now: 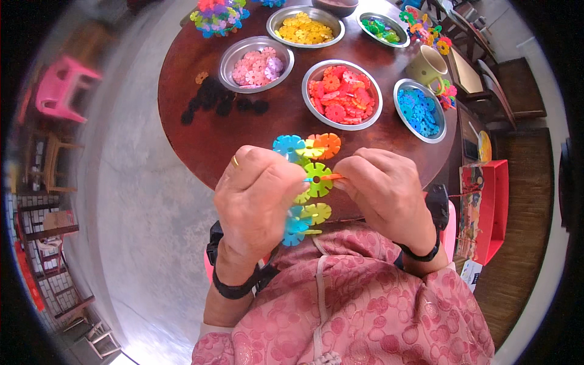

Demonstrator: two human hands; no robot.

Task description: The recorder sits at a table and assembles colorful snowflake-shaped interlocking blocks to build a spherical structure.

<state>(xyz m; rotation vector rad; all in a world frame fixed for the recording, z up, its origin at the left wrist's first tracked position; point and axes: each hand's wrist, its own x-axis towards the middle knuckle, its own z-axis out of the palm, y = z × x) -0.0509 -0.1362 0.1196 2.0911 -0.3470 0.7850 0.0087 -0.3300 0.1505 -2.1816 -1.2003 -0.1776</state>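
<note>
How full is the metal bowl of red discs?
Well filled: red notched discs pile across the metal bowl, hiding its bottom. Exact depth, cannot tell.

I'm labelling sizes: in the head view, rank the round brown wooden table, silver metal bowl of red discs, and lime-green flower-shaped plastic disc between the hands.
1. Brown table
2. Silver bowl
3. Lime-green disc

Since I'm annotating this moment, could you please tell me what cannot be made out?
Head view:
Multicoloured plastic flower-disc assembly: partly hidden behind the left hand.
Thin orange plastic piece: mostly hidden by the right hand.
Brown round bowl: cut off by the upper edge.
Black plastic flower discs: too dark and overlapping to count.
</note>
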